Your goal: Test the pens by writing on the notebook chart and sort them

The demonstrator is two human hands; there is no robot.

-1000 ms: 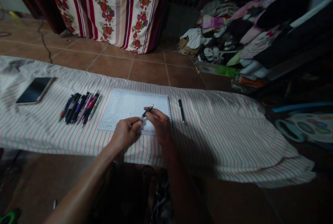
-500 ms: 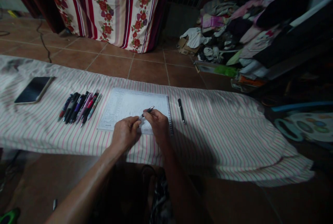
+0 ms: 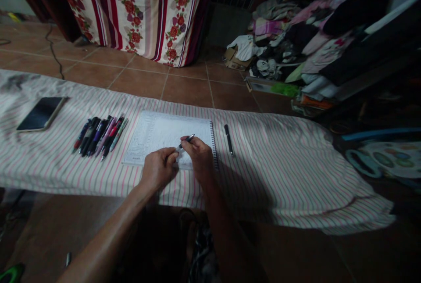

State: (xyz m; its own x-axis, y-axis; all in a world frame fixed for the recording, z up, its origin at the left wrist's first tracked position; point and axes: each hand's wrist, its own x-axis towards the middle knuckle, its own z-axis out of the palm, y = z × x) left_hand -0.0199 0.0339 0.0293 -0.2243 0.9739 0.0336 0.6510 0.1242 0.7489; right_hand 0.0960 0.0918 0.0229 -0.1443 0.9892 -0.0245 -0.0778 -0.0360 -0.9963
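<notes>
Both hands meet over the lower right of a spiral notebook (image 3: 164, 127), pinching one dark pen (image 3: 190, 137) between them. My left hand (image 3: 159, 166) is closed on the pen's lower left end, where a pale section shows. My right hand (image 3: 200, 155) grips it nearer the upper right end, and a shiny tip sticks out past the fingers. Part of the pen is hidden by the fingers. Right of the notebook's spiral lies another black pen (image 3: 229, 141). A row of several pens (image 3: 100, 136) lies side by side to the left of the notebook.
A phone (image 3: 42, 114) lies at the far left on the striped cloth (image 3: 279, 164) that covers the long surface. Behind it are a tiled floor (image 3: 187, 85) and a floral curtain (image 3: 148, 15). Piled clothes (image 3: 296, 28) stand at the back right.
Hardly anything differs. Both hands keep their hold on the pen in almost the same place, and the view has shifted very slightly.
</notes>
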